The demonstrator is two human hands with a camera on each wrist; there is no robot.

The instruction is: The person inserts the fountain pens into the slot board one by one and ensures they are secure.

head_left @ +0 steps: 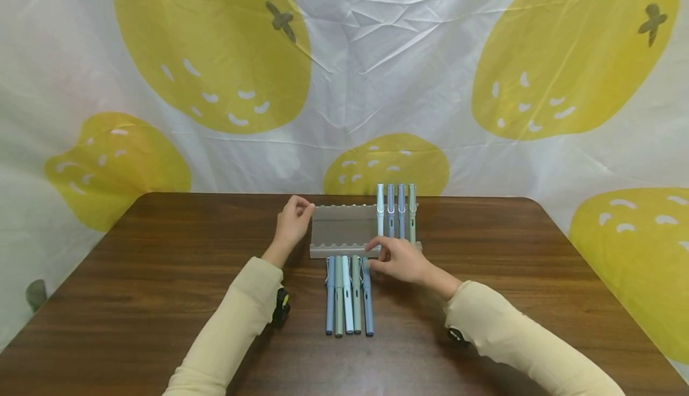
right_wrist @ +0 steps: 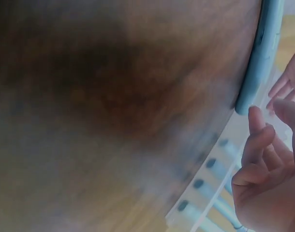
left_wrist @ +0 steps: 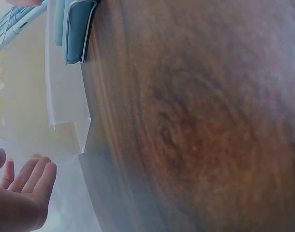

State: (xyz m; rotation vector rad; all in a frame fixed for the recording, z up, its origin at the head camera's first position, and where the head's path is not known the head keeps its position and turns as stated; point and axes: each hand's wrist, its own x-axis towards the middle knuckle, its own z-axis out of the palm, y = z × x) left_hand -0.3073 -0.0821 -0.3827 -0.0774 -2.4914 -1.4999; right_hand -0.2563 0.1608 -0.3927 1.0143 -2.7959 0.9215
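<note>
Pen [head_left: 368, 300]: R-most loose one, far end by R grip [head_left: 401, 259], axis near-far
R grip: nearer, fingers spread
L grip [head_left: 293, 221]: relaxed, by rack [head_left: 344, 228]

From here I see the left hand [head_left: 292, 224] at the grey rack's [head_left: 344, 227] edge, 4 standing pens [head_left: 390, 204], and the right hand [head_left: 402, 259] beside 5 lying pens [head_left: 348, 300].

Indoor tabletop spot, room type cannot be told: wood-grain counter [head_left: 484, 252] backed by hung, creased white fabric [head_left: 377, 91] printed with yellow fruit [head_left: 215, 55]; desk-like look given by pens [head_left: 347, 300] and clear rack [head_left: 341, 225].
</note>
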